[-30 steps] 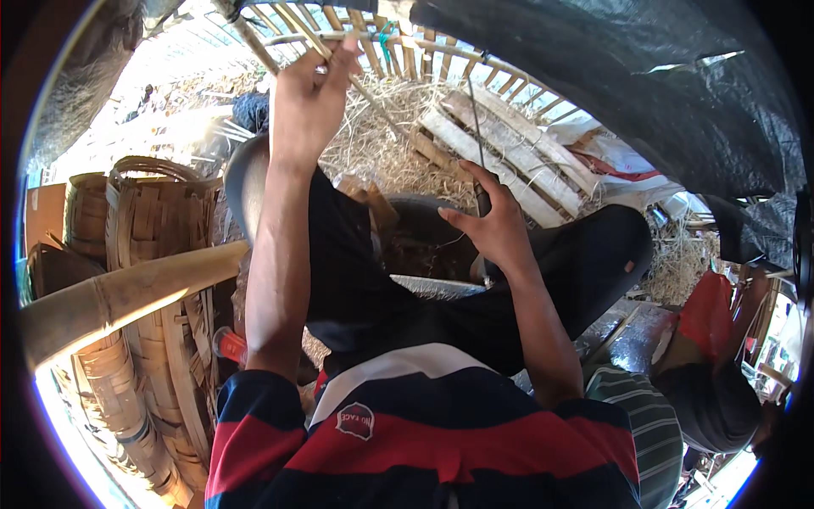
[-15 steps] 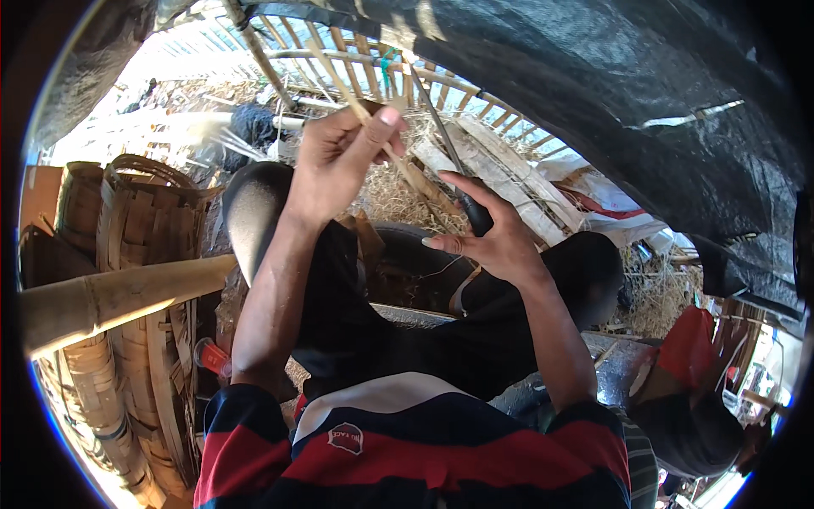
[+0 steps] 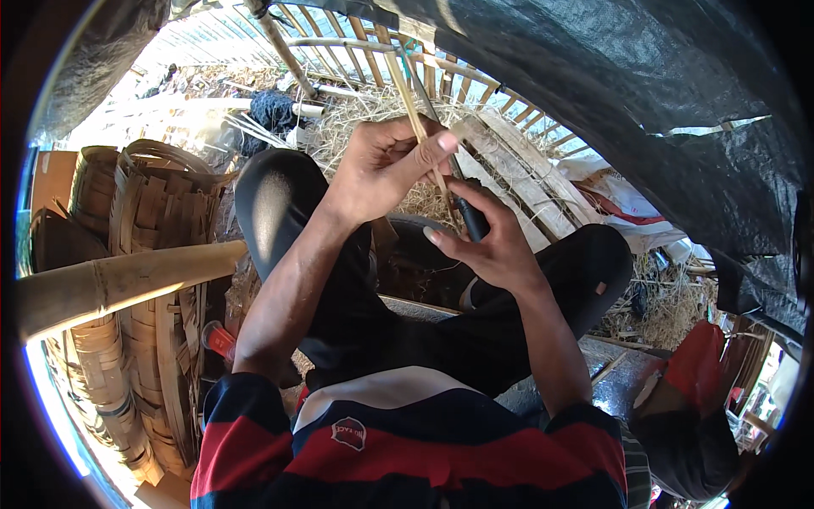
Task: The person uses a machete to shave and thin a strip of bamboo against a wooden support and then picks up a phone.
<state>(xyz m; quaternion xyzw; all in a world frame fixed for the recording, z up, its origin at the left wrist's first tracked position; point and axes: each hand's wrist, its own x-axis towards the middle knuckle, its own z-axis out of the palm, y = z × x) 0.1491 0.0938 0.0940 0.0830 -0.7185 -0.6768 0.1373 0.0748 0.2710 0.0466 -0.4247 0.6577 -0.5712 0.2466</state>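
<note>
My left hand [image 3: 377, 170] pinches a thin pale bamboo strip [image 3: 405, 95] between thumb and fingers. It slants from the upper left down toward my right hand [image 3: 500, 246]. My right hand is wrapped round the black handle of a long, narrow knife [image 3: 472, 219], whose dark blade points up and away. Strip and blade lie close together, nearly side by side; whether they touch I cannot tell. The strip's lower end comes near the right thumb and fingers. Both hands are above my spread knees.
Woven bamboo baskets [image 3: 165, 204] stand at my left, with a thick bamboo pole [image 3: 136, 280] across them. Pale shavings [image 3: 360, 114] and boards [image 3: 526, 170] lie ahead, before a slatted fence. A dark tarp [image 3: 644, 85] hangs at upper right. Another person's red-clad knee [image 3: 695, 365] is at right.
My left hand has moved right, toward my right hand, bringing the strip alongside the knife blade. The strip stands steeper. The whole view has shifted slightly.
</note>
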